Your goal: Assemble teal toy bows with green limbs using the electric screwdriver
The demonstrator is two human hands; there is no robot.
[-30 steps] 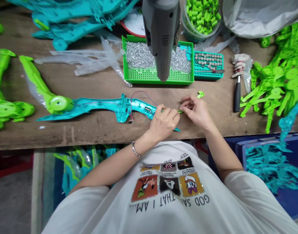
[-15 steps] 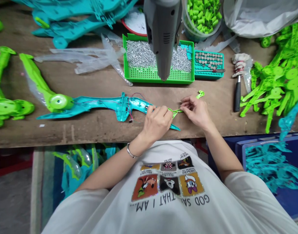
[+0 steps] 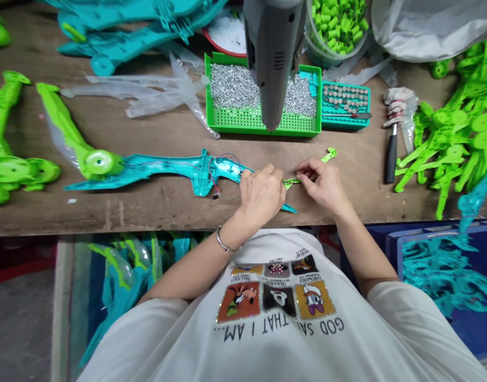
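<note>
- Currently, the teal part [image 3: 159, 165] is laid left of the hands, centre-left of frame, long axis running roughly left-right.
- Its right end is covered by the left hand [image 3: 263, 193], the nearer one; teal tip is left showing below-right of that hand.
- Left fingers are curled down; what is gripped underneath is hidden, can't be told.
- Slim green piece [image 3: 292, 182] is stretched between both hands, pinched at right by thumb and fingertips of the right hand [image 3: 321, 183].
- Right hand is kept apart from the teal part.
</note>
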